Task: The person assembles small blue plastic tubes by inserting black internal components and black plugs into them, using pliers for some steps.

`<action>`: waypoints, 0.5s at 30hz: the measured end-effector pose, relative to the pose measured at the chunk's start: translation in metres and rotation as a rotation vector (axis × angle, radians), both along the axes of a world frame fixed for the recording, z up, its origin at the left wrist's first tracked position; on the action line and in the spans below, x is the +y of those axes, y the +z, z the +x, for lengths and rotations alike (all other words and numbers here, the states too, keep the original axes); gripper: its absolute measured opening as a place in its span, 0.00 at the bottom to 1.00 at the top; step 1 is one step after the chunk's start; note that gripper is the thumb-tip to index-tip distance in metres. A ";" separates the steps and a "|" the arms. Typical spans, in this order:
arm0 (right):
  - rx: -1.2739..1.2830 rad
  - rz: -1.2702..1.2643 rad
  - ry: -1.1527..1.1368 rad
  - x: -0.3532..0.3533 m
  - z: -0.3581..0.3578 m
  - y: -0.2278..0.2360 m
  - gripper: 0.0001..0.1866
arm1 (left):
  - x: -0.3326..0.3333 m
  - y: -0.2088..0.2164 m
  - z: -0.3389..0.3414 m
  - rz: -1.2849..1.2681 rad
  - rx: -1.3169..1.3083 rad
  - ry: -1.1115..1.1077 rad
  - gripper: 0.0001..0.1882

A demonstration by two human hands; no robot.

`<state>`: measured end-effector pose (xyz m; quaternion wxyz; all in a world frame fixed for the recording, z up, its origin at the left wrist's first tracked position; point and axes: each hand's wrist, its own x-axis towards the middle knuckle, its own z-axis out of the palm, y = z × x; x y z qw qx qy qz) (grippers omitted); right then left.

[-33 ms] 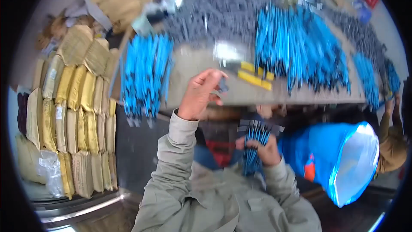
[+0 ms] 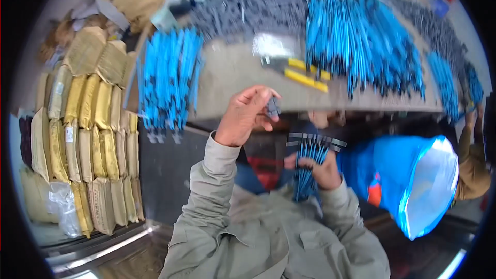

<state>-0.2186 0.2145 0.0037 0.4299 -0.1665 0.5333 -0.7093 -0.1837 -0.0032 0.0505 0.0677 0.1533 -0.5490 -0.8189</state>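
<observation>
My left hand [image 2: 244,116] is raised near the table's front edge, thumb and fingers pinching a small grey piece [image 2: 273,106]. Lower and to the right, my right hand [image 2: 324,169] is wrapped round a bundle of thin blue sticks [image 2: 308,168]. Flat dark-grey heads fan out crosswise at the bundle's upper end. On the table, a large heap of small grey pieces [image 2: 248,5] lies at the back. Loose blue sticks with dark ends [image 2: 361,46] are spread at the right, and another blue batch [image 2: 171,77] overhangs the left front edge.
Yellow strips [image 2: 306,80] lie on the table [image 2: 227,85] beside a shiny clear packet [image 2: 275,45]. A large blue bag with a white opening [image 2: 431,188] stands right. Stacked brown and yellow packages [image 2: 90,139] fill the left. Another person's arm [image 2: 467,150] shows at far right.
The view has shifted, so the table and its piles sit a little higher in the picture. Both hands keep their holds on the grey piece and the blue sticks.
</observation>
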 end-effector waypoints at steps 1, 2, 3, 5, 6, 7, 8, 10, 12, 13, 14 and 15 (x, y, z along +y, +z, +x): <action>0.010 0.006 0.008 -0.003 -0.004 0.006 0.08 | 0.007 -0.015 0.010 0.036 -0.049 -0.011 0.15; 0.024 0.009 0.015 -0.004 -0.003 0.006 0.10 | 0.011 -0.030 0.021 0.111 -0.058 -0.006 0.16; -0.007 0.038 0.008 -0.005 -0.003 0.002 0.10 | 0.014 -0.041 0.028 0.182 -0.056 0.006 0.16; 0.006 -0.012 0.031 -0.007 -0.003 -0.004 0.10 | 0.022 -0.052 0.033 0.260 -0.054 0.010 0.17; 0.022 -0.043 0.045 -0.007 -0.002 -0.005 0.10 | 0.026 -0.054 0.034 0.262 -0.063 0.017 0.17; 0.020 -0.034 0.042 -0.007 -0.001 -0.006 0.10 | 0.029 -0.054 0.034 0.260 -0.067 0.026 0.17; 0.028 -0.049 0.047 -0.008 -0.001 -0.007 0.11 | 0.030 -0.052 0.033 0.255 -0.067 0.036 0.17; 0.032 -0.074 0.053 -0.005 0.008 -0.012 0.12 | 0.036 -0.049 0.039 0.282 -0.088 0.047 0.17; 0.034 -0.065 0.060 -0.006 0.009 -0.013 0.12 | 0.038 -0.046 0.041 0.313 -0.118 0.076 0.17; 0.039 -0.064 0.069 -0.007 0.008 -0.013 0.13 | 0.038 -0.047 0.041 0.317 -0.121 0.074 0.17; 0.044 -0.065 0.083 -0.008 0.007 -0.013 0.13 | 0.038 -0.049 0.043 0.357 -0.058 0.056 0.16; 0.040 -0.063 0.085 -0.009 0.007 -0.014 0.13 | 0.038 -0.050 0.044 0.397 0.006 0.039 0.15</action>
